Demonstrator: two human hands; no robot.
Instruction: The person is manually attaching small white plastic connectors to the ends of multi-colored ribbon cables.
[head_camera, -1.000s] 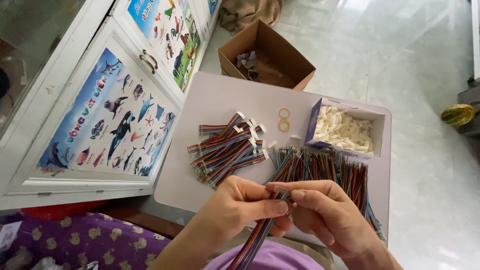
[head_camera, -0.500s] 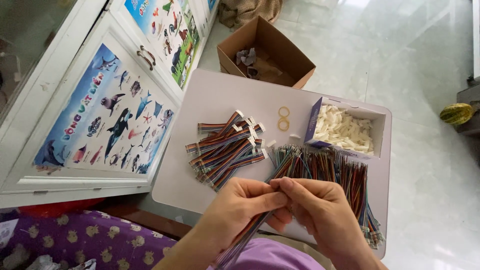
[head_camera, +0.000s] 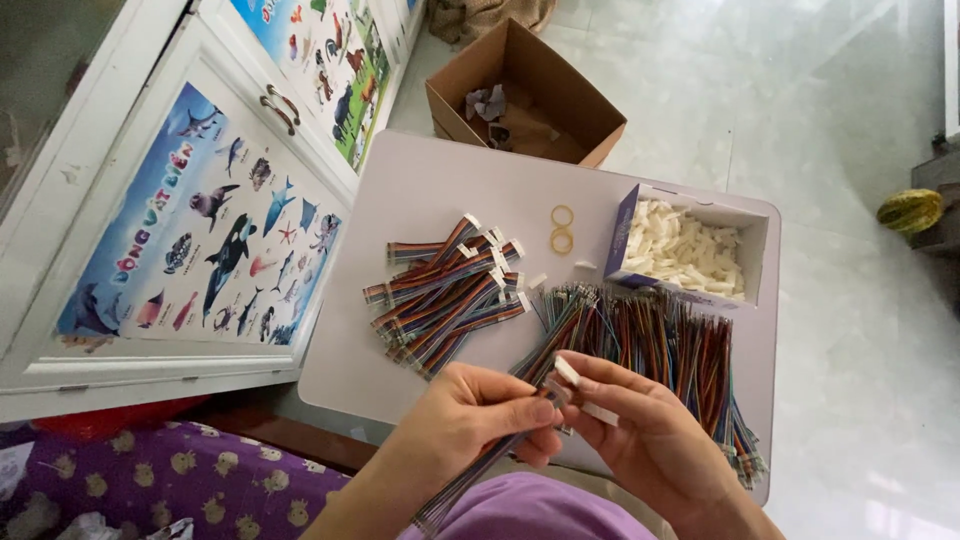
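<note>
Over the white table (head_camera: 420, 200), both hands' fingers still pinch the ribbon cable (head_camera: 480, 465), its white connector (head_camera: 566, 371) now raised.

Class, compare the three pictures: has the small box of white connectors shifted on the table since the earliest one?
No. The box of white connectors sits at the table's far right corner, beside the two rubber bands, as before.

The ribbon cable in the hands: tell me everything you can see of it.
The ribbon cable is a flat band of thin multicoloured wires, plastic-sheathed by the look. It runs slanted from the lower middle of the view up to a small white connector at its top end. The left hand pinches it just below that end; the right hand has its fingers at the connector. Its lower end hangs free above the purple lap.
</note>
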